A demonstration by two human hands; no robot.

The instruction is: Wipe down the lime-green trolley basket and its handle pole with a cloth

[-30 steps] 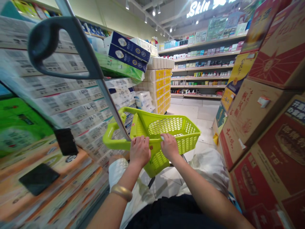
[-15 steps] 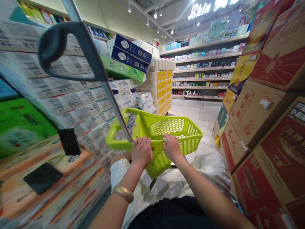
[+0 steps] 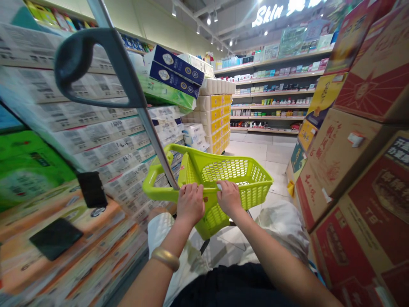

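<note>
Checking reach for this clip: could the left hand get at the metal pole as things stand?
Probably yes: the left hand holds the shopping cart rim close to the visible lower end of the metal pole, with nothing visible blocking it.

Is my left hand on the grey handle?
No, the left hand is on the near rim of the green cart, while the grey handle is higher up, apart from it.

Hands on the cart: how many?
2: the left hand, nearer the metal pole, and the right hand, both at the green cart's near rim. No others visible.
</note>
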